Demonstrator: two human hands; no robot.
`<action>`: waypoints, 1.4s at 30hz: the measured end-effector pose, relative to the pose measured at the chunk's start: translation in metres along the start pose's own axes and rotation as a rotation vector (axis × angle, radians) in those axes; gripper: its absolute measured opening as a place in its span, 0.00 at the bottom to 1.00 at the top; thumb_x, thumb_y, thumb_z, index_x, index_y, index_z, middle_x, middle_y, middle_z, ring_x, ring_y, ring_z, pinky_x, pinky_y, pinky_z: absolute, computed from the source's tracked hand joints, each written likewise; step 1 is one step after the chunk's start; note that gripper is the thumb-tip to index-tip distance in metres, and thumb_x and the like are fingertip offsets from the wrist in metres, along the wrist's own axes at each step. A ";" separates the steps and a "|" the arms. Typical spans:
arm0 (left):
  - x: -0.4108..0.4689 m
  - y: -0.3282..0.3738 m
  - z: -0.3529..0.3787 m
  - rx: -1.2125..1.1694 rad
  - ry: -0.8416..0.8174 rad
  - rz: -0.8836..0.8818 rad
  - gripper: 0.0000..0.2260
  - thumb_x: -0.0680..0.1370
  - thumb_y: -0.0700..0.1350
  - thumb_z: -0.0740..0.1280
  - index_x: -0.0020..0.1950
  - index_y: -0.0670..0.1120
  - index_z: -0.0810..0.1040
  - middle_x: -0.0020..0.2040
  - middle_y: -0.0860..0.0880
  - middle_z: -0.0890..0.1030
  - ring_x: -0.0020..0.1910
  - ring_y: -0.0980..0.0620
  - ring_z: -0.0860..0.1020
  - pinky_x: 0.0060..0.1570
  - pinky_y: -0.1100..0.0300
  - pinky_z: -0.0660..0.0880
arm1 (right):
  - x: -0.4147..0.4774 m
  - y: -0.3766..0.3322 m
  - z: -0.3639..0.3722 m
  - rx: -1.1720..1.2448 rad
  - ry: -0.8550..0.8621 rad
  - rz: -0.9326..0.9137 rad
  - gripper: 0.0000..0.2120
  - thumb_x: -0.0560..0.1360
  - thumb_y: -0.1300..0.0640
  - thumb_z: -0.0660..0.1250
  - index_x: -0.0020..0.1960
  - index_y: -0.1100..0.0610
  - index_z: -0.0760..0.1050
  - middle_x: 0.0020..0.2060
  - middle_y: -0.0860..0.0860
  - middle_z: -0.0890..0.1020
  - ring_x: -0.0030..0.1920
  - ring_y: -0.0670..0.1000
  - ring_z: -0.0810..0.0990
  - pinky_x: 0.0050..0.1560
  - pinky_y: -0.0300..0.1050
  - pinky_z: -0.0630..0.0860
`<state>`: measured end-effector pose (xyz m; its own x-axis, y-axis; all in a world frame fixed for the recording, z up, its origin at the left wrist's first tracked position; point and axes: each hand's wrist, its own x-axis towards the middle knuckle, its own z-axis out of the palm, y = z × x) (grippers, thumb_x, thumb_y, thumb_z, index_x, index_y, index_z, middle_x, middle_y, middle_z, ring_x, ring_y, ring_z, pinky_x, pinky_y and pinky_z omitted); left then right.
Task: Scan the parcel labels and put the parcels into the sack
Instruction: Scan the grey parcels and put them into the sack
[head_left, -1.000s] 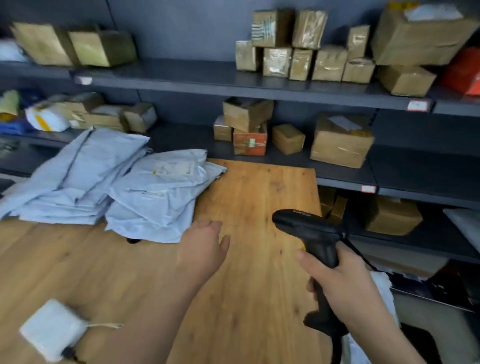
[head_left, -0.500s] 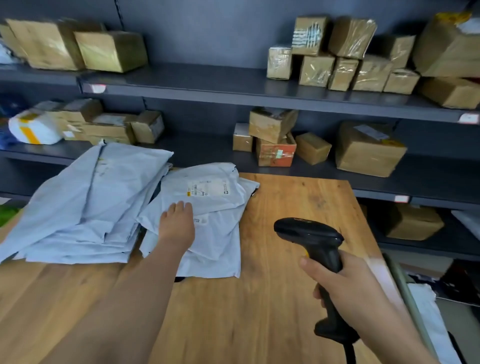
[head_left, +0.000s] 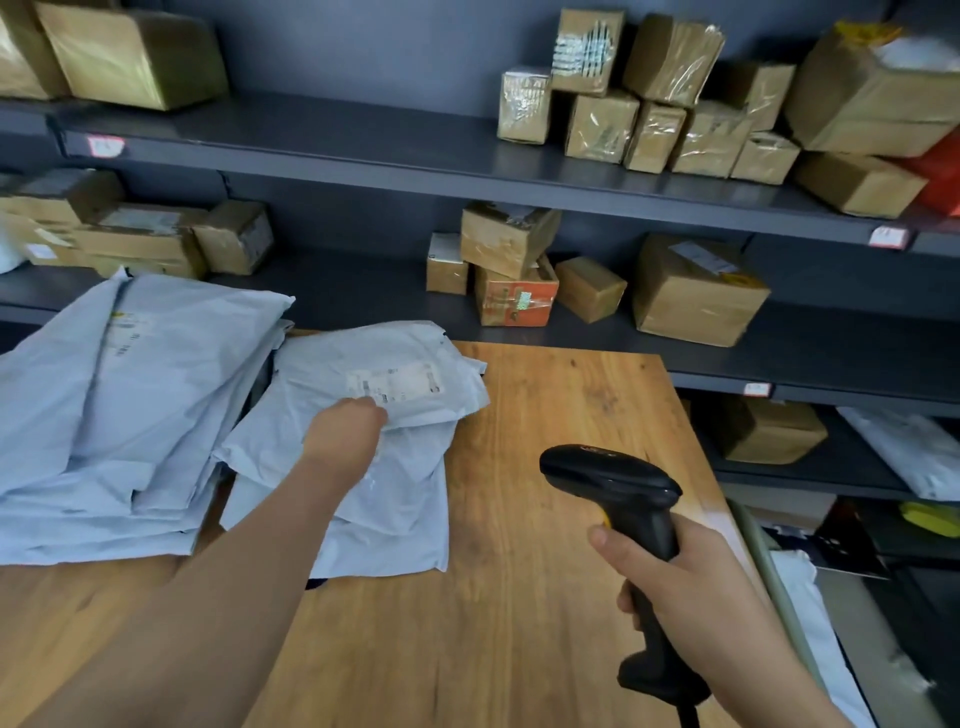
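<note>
Right, the left hand (head_left: 345, 434) is out over the nearer pile (head_left: 395, 519) of grey plastic mailers. Its fingers are curled down onto the near edge of the top parcel (head_left: 332, 374), pinching it just below its white label (head_left: 395, 382). That label faces up, its print and barcode too blurred to read. The top parcel lies askew on its pile, with its far corner reaching toward the back edge of the wooden table (head_left: 545, 597). The pile itself sits at the table's back, left of centre. Touching it on the left, a second, bigger heap (head_left: 130, 405) of the same grey mailers spreads out to the frame's edge.

Over on the right, the right hand (head_left: 685, 582) is wrapped firmly around the handle of a black scanner (head_left: 613, 483). The thumb lies along the left side of the grip, and the scanner is held clear above the tabletop. Its head points forward and left toward the labelled parcel, well apart from it. A dark cable (head_left: 688, 717) drops from the handle's base.

Behind the table, dark grey shelves (head_left: 363, 150) carry taped cardboard boxes (head_left: 696, 291), with an orange box (head_left: 514, 301) in the middle-row cluster. Past the table's right edge, low down, some white material (head_left: 800, 597) shows; whether that is the sack I cannot tell.
</note>
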<state>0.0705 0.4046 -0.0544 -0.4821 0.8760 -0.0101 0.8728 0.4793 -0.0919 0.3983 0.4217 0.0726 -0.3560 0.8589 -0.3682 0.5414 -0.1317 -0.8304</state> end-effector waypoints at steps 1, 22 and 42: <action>-0.007 0.005 0.004 -0.038 0.078 0.078 0.16 0.70 0.32 0.67 0.54 0.46 0.81 0.51 0.46 0.79 0.49 0.46 0.79 0.46 0.55 0.78 | -0.002 0.001 -0.004 -0.001 0.004 0.003 0.09 0.73 0.52 0.71 0.44 0.58 0.78 0.28 0.54 0.79 0.22 0.43 0.76 0.24 0.34 0.71; -0.161 0.078 0.026 -1.141 -0.196 -0.761 0.31 0.70 0.52 0.76 0.64 0.37 0.69 0.62 0.42 0.77 0.60 0.42 0.76 0.58 0.53 0.73 | -0.038 0.044 -0.025 -0.029 -0.046 -0.049 0.12 0.73 0.53 0.71 0.41 0.62 0.75 0.25 0.54 0.77 0.23 0.47 0.74 0.28 0.41 0.72; -0.197 0.109 0.021 -2.176 -0.380 -0.719 0.21 0.75 0.28 0.63 0.67 0.41 0.73 0.60 0.40 0.81 0.57 0.39 0.80 0.43 0.50 0.81 | -0.072 0.050 -0.008 -0.025 -0.092 -0.090 0.17 0.74 0.55 0.70 0.44 0.69 0.72 0.29 0.58 0.73 0.20 0.44 0.71 0.23 0.36 0.68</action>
<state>0.2586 0.2835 -0.0828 -0.4010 0.6786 -0.6154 -0.7450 0.1494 0.6502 0.4573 0.3568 0.0608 -0.4716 0.8177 -0.3300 0.5226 -0.0422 -0.8515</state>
